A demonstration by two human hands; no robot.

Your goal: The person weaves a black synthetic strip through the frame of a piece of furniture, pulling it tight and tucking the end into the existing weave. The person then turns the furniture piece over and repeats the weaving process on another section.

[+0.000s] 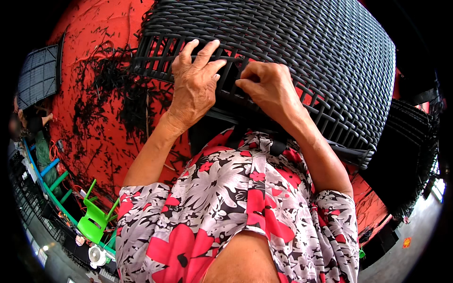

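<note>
A large panel of dark grey wicker (283, 40) lies tilted in front of me, closely woven over most of its face. Along its near edge, bare upright strands (160, 59) stand with gaps where red shows through. My left hand (196, 80) rests on this edge with its fingers spread, the thumb toward the right. Just to its right, my right hand (271, 85) is closed in a pinch at the same edge. Whatever sits between its fingertips is too dark to make out. A black strand (231, 59) runs between the two hands.
Black strand scraps (113, 70) litter the red floor covering (94, 28) at left. Another dark woven panel (40, 75) stands at far left, near a person's bare limb (47, 119). Lower left are a green chair (92, 221) and a white fan (97, 255). Dark wicker pieces (408, 122) are stacked at right.
</note>
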